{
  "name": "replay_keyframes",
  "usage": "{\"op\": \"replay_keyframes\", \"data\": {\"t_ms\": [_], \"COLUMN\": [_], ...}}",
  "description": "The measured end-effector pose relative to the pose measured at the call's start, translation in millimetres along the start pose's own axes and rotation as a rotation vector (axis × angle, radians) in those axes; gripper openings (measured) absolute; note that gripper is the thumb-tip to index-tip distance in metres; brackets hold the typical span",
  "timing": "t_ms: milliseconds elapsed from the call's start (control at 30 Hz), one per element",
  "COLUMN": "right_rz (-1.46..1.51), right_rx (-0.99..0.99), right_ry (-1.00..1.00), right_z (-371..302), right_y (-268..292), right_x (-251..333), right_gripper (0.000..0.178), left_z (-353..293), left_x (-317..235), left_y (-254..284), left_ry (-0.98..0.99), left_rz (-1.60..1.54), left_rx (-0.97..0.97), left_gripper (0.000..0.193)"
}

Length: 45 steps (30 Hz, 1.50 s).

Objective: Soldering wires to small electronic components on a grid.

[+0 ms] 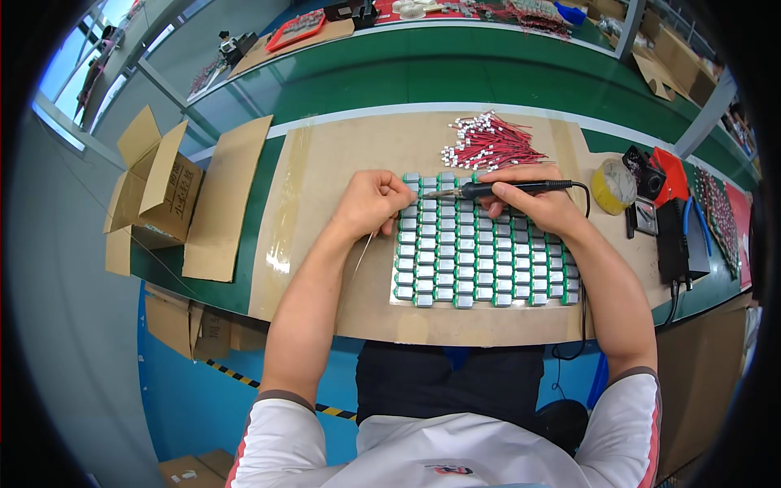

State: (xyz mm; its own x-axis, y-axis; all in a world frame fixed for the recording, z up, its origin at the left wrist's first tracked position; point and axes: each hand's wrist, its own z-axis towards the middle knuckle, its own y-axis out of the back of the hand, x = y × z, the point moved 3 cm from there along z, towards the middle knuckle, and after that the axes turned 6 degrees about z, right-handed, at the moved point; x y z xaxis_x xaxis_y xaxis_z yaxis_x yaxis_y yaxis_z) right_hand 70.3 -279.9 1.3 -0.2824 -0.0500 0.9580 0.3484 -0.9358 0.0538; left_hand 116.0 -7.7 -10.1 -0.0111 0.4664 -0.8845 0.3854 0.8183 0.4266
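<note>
Rows of small silver battery cells (465, 244) with green edges lie on a flat sheet on the cardboard-covered bench. My right hand (541, 199) grips a black soldering iron (521, 188), its metal tip pointing left over the upper rows. At the upper left corner of the rows, my left hand (376, 199) is closed in a pinch on a thin solder wire (361, 256) that trails down below the palm. The iron's tip comes close to my left fingertips; whether it touches a cell is too small to tell. Behind the cells lies a pile of red wires with white connectors (492, 142).
An open cardboard box (171, 183) stands at the left. To the right are a roll of yellowish tape (613, 185), a red tray (670, 175), a black power unit (673, 244) and blue-handled pliers (698, 221). The iron's black cord (583, 309) runs past my right forearm over the front edge.
</note>
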Motion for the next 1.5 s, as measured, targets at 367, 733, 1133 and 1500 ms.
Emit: {"op": "replay_keyframes", "data": {"t_ms": [367,733,1133,1500], "right_rz": [0.003,-0.084,-0.669,-0.594], "right_rx": [-0.006,-0.011,-0.143,-0.173], "right_ry": [0.039,0.256,0.646,0.651], "right_z": [1,0,-31,-36], "right_y": [0,-8,-31,-32], "right_x": [4,44,54,68], "right_gripper": [0.023,0.029,0.02,0.015], "left_z": [-1,-30,-50,-45], "left_x": [-6,-5,-79,-103], "left_y": [11,14,-67,-37], "left_ry": [-0.015,-0.249,-0.301,-0.416], "left_rz": [-0.113,-0.226,-0.201,0.124], "left_rx": [-0.139,-0.197,0.051,0.037], "left_gripper": [0.015,0.016,0.016,0.016]}}
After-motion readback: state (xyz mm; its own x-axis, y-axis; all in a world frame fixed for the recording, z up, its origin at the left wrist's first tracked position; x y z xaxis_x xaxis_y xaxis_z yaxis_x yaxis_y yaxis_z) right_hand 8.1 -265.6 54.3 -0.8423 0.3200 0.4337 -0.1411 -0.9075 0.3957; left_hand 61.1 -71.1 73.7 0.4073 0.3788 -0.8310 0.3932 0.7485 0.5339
